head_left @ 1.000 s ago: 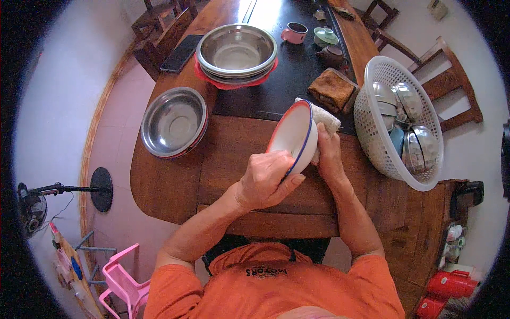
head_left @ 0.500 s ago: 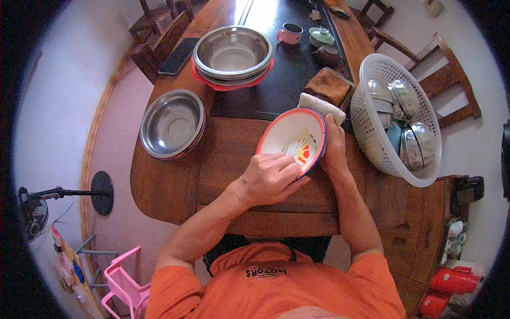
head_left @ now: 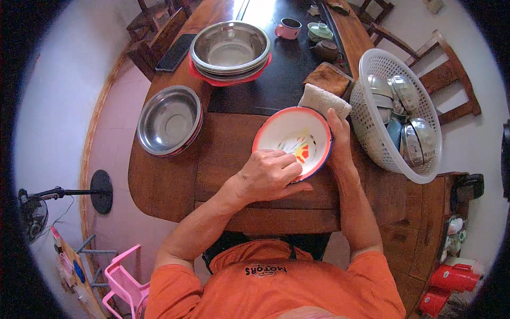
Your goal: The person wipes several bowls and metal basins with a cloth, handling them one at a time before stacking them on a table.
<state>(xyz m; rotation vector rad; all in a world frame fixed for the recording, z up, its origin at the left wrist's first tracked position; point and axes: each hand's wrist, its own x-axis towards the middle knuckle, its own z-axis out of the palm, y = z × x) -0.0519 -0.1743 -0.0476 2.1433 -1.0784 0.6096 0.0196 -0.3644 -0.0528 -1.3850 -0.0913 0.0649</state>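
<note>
A white enamel bowl (head_left: 271, 133) with a red-orange rim, blue outer edge and painted motif is tilted toward me above the table's near side. My right hand (head_left: 340, 139) holds it by its right side, partly hidden behind the wall. My left hand (head_left: 271, 174) is closed at the near left rim: its curled fingers reach inside the bowl, while the thumb lies along the outside. Its fingertips are hidden. Just beyond the bowl sits a folded white cloth (head_left: 324, 100), beside a brown cloth-like item (head_left: 328, 81).
Stacked metal basins (head_left: 229, 48) stand on a red piece at the back, and another basin stack (head_left: 170, 121) is at left. A white perforated basket (head_left: 366, 135) of metal bowls is at right. Farther off are a phone (head_left: 175, 52), a pink mug (head_left: 288, 29) and a lidded green cup (head_left: 320, 32).
The bowl has turned to face me more, showing more of its inside. My left hand remains at its near rim, and the right hand still holds its right side.
</note>
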